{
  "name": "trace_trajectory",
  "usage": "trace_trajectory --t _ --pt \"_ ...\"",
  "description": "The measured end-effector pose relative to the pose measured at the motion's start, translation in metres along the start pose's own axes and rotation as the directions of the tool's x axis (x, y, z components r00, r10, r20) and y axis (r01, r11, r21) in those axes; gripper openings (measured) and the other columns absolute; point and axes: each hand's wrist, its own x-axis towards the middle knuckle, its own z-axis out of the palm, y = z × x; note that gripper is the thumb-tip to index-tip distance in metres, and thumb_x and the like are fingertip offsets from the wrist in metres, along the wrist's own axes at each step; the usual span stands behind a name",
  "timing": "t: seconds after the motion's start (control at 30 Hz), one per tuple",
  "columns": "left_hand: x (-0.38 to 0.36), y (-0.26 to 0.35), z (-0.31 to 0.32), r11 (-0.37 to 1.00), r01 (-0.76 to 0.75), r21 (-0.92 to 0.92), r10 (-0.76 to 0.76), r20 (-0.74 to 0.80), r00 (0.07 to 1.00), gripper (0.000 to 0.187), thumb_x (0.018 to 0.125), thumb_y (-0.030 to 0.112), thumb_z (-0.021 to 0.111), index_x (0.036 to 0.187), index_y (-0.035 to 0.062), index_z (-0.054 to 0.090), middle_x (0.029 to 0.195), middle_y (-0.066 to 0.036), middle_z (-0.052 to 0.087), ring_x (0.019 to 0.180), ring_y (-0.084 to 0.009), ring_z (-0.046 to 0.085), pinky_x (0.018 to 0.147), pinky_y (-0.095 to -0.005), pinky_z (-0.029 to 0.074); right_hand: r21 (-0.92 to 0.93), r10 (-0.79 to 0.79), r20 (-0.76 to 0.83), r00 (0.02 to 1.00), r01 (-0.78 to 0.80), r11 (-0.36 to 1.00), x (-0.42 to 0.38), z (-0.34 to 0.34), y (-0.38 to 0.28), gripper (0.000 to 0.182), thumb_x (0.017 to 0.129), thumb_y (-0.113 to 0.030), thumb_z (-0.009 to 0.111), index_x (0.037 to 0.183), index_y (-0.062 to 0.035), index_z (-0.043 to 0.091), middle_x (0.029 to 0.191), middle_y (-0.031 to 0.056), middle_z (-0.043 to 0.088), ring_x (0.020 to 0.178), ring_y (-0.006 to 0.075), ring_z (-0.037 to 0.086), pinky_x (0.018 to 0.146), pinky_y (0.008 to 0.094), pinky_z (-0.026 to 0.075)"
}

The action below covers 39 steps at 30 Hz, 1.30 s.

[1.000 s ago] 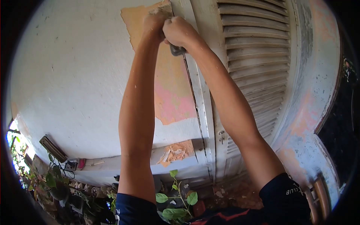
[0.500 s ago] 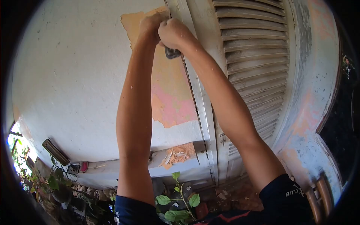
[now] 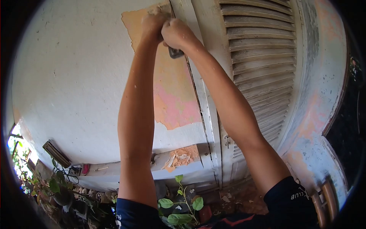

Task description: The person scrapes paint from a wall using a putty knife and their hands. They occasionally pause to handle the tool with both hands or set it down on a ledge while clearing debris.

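My left hand and my right hand are raised high against the wall, fists closed side by side round a dark-handled scraper. Only the rounded butt of its handle shows, below my right hand; the blade is hidden behind my fingers. Around my hands is a stripped patch of tan and pink, with a ragged edge in the white paint. This patch runs down along the door frame.
Paint flakes lie heaped on a ledge below. A louvred shutter stands on the right. Potted leaves rise near my body. Plants and a dark rectangular object are at lower left. Wooden rails stand lower right.
My hands and the scraper have barely shifted, staying at the top of the patch. The view has tilted very slightly.
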Motion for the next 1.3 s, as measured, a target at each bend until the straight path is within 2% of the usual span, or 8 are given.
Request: trace_trajectory --t 0.33,0.4,0.43,0.6,1.0,1.13,1.23,1.3 --pt "-0.001 -0.014 -0.005 0.309 -0.507 0.805 0.477 0.330 0.815 0.026 0.074 0.027 0.071 0.095 0.0125 0.073 0.100 -0.012 0.073 0.094 -0.0322 0.070 0.077 -0.0387 0.055 -0.132 -0.122 -0.006 0.992 0.120 0.984 -0.008 -0.008 0.006 0.044 0.099 -0.022 0.035 0.097 0.0109 0.063 0.077 0.0197 0.071 0.068 0.0294 0.068 0.070 0.0394 0.054" --pt "0.015 -0.014 -0.002 0.774 -0.343 0.532 0.305 0.160 0.939 0.026 0.075 0.027 0.070 0.097 0.0125 0.073 0.102 -0.012 0.073 0.095 -0.0323 0.069 0.078 -0.0396 0.055 -0.542 -0.367 0.184 0.912 0.405 0.736 0.009 -0.012 0.009 0.043 0.099 -0.023 0.035 0.103 0.0114 0.060 0.074 0.0189 0.070 0.067 0.0278 0.067 0.070 0.0395 0.053" --pt "0.011 -0.009 -0.002 0.882 -0.252 0.399 0.223 0.119 0.968 0.026 0.076 0.027 0.069 0.098 0.0125 0.072 0.103 -0.012 0.073 0.096 -0.0323 0.069 0.078 -0.0399 0.055 0.054 0.129 0.112 0.985 -0.136 0.989 -0.024 -0.027 -0.030 0.043 0.099 -0.024 0.034 0.104 0.0095 0.061 0.075 0.0182 0.070 0.066 0.0265 0.067 0.070 0.0386 0.053" --pt "0.000 -0.027 0.005 0.963 0.123 -0.238 -0.116 0.044 0.992 0.049 0.096 0.041 0.056 0.104 -0.0060 0.068 0.085 -0.016 0.068 0.074 -0.0231 0.062 0.066 -0.0425 0.050 0.016 0.066 0.046 0.997 -0.066 0.998 -0.034 -0.011 -0.004 0.043 0.098 -0.025 0.035 0.098 0.0059 0.064 0.075 0.0168 0.070 0.065 0.0246 0.066 0.066 0.0402 0.053" --pt "-0.039 0.008 0.000 0.996 0.065 -0.057 -0.061 0.070 0.996 0.024 0.079 0.025 0.065 0.099 0.0124 0.072 0.108 -0.012 0.072 0.098 -0.0318 0.069 0.076 -0.0404 0.054 -0.238 -0.144 0.044 0.989 0.150 0.960 -0.023 -0.009 0.007 0.035 0.093 -0.017 0.043 0.092 0.0121 0.064 0.079 0.0242 0.070 0.075 0.0320 0.071 0.065 0.0402 0.055" --pt "0.043 -0.026 0.000 0.467 -0.585 0.663 0.447 0.394 0.803 0.024 0.080 0.025 0.066 0.100 0.0149 0.074 0.104 -0.011 0.073 0.095 -0.0304 0.070 0.076 -0.0399 0.055 -0.518 -0.230 0.163 0.959 0.282 0.807 0.000 -0.019 -0.020 0.032 0.085 -0.016 0.063 0.098 0.0128 0.064 0.084 0.0274 0.069 0.078 0.0333 0.070 0.072 0.0400 0.057" --pt "-0.016 0.013 0.001 0.949 0.281 -0.144 -0.276 0.053 0.960 0.051 0.092 0.041 0.064 0.107 -0.0077 0.066 0.103 -0.024 0.071 0.094 -0.0325 0.070 0.077 -0.0411 0.054 -0.229 -0.061 0.127 0.990 0.089 0.969 -0.018 -0.014 -0.011 0.034 0.091 -0.019 0.054 0.104 0.0111 0.064 0.082 0.0247 0.070 0.079 0.0324 0.071 0.074 0.0416 0.056" --pt "-0.035 0.008 0.003 0.976 0.218 -0.031 -0.218 0.000 0.976 0.058 0.094 0.043 0.061 0.106 -0.0131 0.063 0.102 -0.027 0.070 0.093 -0.0328 0.069 0.077 -0.0415 0.053 -0.214 -0.047 0.101 0.994 0.068 0.975 -0.026 -0.009 0.000 0.038 0.095 -0.022 0.043 0.105 0.0092 0.064 0.077 0.0211 0.071 0.079 0.0314 0.072 0.072 0.0420 0.055"
